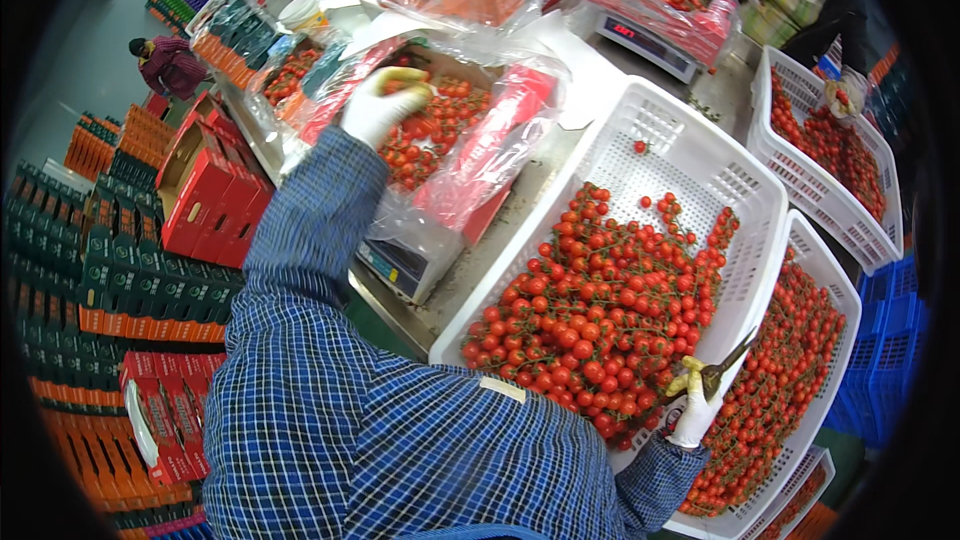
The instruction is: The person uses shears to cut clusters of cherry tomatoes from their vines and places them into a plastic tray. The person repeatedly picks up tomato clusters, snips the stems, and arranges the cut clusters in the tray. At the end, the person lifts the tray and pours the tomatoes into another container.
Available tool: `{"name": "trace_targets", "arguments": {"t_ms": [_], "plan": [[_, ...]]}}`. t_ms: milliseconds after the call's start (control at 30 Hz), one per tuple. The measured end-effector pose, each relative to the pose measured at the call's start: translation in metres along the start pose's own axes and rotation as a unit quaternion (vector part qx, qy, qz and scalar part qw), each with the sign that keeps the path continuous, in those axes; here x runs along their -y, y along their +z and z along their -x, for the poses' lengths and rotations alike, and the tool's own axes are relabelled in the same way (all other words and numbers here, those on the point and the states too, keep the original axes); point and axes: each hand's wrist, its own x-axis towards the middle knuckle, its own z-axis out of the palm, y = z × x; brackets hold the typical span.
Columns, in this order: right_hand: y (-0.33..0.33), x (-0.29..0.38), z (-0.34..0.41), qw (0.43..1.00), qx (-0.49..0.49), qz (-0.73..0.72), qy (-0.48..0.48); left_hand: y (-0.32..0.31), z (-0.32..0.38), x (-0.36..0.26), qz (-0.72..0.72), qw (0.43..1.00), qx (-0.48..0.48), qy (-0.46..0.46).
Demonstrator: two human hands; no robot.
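Note:
My left hand [386, 101], in a white glove with stained fingertips, is over a lined red carton [517, 101] holding cherry tomatoes on the vine [442, 127]. Its fingers are curled and blurred; whether it holds anything I cannot tell. The carton, with clear plastic film folded over its rim, stands on a digital scale [401, 266]. My right hand [696, 397], gloved too, grips a pair of scissors [727, 361] by the handles, blades pointing up and right. It is at the near right rim of a white plastic crate [750, 187] with many vine tomatoes [600, 307] in it.
Another white crate of tomatoes [787, 360] lies at the right. Beyond it, a co-worker's gloved hand [846, 94] is over a further crate [825, 195]. A second scale [649, 45] bears a lined carton. Red cartons [217, 195] and stacked green and orange cartons [150, 270] stand at left.

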Motion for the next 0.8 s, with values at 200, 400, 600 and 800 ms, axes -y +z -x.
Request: {"name": "trace_targets", "arguments": {"t_ms": [200, 400, 600, 800], "plan": [[-0.022, -0.023, -0.016, 0.998, 0.008, -0.032, -0.044, -0.101, -0.039, 0.102, -0.122, 0.968, -0.174, -0.133], [-0.023, -0.031, -0.024, 0.998, 0.002, 0.009, -0.065, -0.109, -0.044, 0.141, -0.639, 0.760, -0.038, -0.110], [-0.004, -0.019, 0.008, 0.998, -0.043, -0.046, -0.027, -0.127, -0.067, 0.167, -0.516, 0.840, 0.161, 0.034], [0.041, 0.002, 0.012, 0.996, 0.061, -0.061, -0.035, -0.155, -0.109, 0.099, -0.649, 0.758, 0.059, -0.035]]}}
